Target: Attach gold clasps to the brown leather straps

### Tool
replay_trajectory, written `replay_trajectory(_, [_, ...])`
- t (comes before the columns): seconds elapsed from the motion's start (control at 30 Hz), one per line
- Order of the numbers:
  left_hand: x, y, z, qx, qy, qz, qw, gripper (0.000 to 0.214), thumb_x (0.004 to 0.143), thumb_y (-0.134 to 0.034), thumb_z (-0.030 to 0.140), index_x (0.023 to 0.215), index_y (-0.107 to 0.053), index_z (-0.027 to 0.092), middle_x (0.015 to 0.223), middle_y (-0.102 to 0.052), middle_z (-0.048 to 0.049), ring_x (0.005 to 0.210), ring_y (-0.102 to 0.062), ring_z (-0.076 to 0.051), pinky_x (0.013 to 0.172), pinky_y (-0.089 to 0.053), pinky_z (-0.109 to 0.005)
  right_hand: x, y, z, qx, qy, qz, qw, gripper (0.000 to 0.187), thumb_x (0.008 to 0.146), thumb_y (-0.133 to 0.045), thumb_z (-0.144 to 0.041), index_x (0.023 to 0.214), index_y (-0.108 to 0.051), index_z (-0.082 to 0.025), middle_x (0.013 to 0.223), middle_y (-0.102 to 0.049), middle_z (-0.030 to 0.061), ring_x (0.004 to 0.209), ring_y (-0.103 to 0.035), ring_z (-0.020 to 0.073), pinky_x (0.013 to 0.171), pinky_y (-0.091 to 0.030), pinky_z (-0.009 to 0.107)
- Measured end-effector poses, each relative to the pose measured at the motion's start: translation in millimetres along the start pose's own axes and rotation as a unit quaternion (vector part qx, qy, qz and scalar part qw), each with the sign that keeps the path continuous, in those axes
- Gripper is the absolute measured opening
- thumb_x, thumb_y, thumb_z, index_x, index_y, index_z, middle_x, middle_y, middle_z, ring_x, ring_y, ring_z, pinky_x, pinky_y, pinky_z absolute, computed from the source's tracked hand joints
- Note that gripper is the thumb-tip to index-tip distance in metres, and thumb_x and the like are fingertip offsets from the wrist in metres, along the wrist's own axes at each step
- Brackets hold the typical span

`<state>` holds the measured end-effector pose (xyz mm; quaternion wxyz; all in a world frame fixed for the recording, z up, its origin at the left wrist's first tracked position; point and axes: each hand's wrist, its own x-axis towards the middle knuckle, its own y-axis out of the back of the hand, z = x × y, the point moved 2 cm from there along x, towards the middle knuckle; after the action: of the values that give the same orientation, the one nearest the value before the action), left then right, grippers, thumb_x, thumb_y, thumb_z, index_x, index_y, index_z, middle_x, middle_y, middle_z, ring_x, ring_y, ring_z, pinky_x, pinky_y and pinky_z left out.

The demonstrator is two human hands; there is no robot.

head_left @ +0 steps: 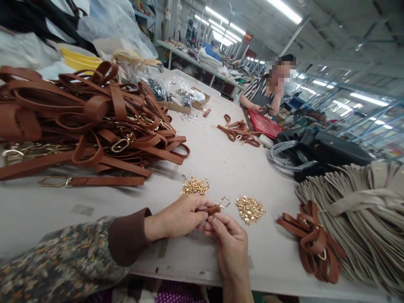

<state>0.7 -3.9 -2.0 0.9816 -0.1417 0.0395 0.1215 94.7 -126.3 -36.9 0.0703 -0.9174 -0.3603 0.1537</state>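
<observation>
We took the pile of gold caps [250,209] as landmark. The brown strap [212,210] sat just left of it, raised a little over the table [211,162]. We saw the left hand [181,216] gripping the strap between thumb and fingers, so most of its length was hidden. The right hand [232,244] had thumb and fingertips pinched together at the strap's near edge; we couldn't tell if they held the strap itself or some small piece. The right forearm ran out of frame, nearer us than the caps. Also cut off, far left of the caps: a heap of brown straps [120,105]. The pile of gold posts [195,186], left of the caps and slightly beyond, was partly covered by the left hand; single pieces were hard to make out. The strap looked smooth, narrow, reddish-brown, with a thin gold oval ring [225,203] at its end, tilted toward the caps.
</observation>
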Motion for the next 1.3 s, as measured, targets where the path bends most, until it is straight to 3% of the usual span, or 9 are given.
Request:
replay_trajectory(0.2, [-1,-2.1,0,0.037,-0.016,-0.006,0.999,0.015,0.083,-0.047,0.018,0.086,-0.060,0.011,0.071,-0.055,0.0005,0.066,-0.051,-0.011,0.062,-0.040,-0.023,2,1,7,-0.005,0.000,-0.016,1.000,0.025,0.066,-0.087,-0.035,0.081,-0.075,-0.018,0.072,-0.074,0.0027,0.059,-0.067,0.0120,0.059,-0.056,0.021])
replay_trajectory(0.57, [-3,-0.6,-5,0.044,0.005,-0.011,0.999,0.017,0.082,-0.042,0.013,0.086,-0.059,0.013,0.070,-0.054,0.0016,0.065,-0.050,-0.011,0.062,-0.039,-0.022,1,1,10,-0.039,0.007,-0.011,0.999,0.030,0.066,-0.085,-0.039,0.082,-0.073,-0.016,0.066,-0.072,0.0027,0.058,-0.066,0.0125,0.060,-0.054,0.022])
replay_trajectory(0.67, [-6,1.3,-8,0.098,-0.018,-0.008,0.995,0.018,0.084,-0.042,0.014,0.086,-0.060,0.014,0.072,-0.057,0.0011,0.065,-0.051,-0.011,0.061,-0.039,-0.022,0,1,9,-0.064,0.011,-0.029,0.997,0.029,0.071,-0.082,-0.040,0.083,-0.071,-0.015,0.064,-0.071,0.0021,0.058,-0.064,0.0109,0.059,-0.052,0.020])
replay_trajectory(0.83, [-9,5.6,-3,0.253,-0.074,0.003,0.965,0.023,0.086,-0.043,0.012,0.088,-0.066,0.016,0.078,-0.063,0.0001,0.073,-0.054,-0.013,0.068,-0.039,-0.022,-4,-1,3,-0.060,0.026,-0.023,0.998,0.032,0.072,-0.080,-0.040,0.081,-0.059,-0.018,0.064,-0.070,-0.0006,0.055,-0.064,0.0108,0.057,-0.051,0.020])
replay_trajectory(1.0, [-9,2.9,1,0.273,-0.086,-0.020,0.958,0.026,0.087,-0.043,0.010,0.094,-0.067,0.017,0.082,-0.065,0.0002,0.078,-0.058,-0.013,0.073,-0.041,-0.022,-8,-3,-2,-0.079,0.011,-0.024,0.997,0.039,0.067,-0.082,-0.045,0.075,-0.055,-0.018,0.061,-0.068,0.0001,0.055,-0.065,0.0124,0.056,-0.052,0.021])
replay_trajectory(1.13, [-10,-2.9,2,0.295,-0.087,-0.024,0.951,0.028,0.088,-0.043,0.011,0.100,-0.068,0.018,0.084,-0.066,0.0006,0.078,-0.058,-0.013,0.072,-0.041,-0.021,-9,-2,-2,-0.038,0.016,-0.029,0.999,0.037,0.071,-0.080,-0.045,0.074,-0.055,-0.018,0.061,-0.068,-0.0003,0.052,-0.064,0.0112,0.055,-0.051,0.021])
replay_trajectory(1.3, [-11,-7.8,0,0.304,-0.072,-0.029,0.949,0.025,0.089,-0.042,0.015,0.093,-0.067,0.017,0.080,-0.064,0.0006,0.075,-0.057,-0.013,0.069,-0.040,-0.021,-11,2,-3,-0.021,0.015,-0.041,0.999,0.038,0.069,-0.081,-0.043,0.074,-0.053,-0.019,0.062,-0.068,-0.0015,0.052,-0.065,0.0129,0.055,-0.053,0.023])
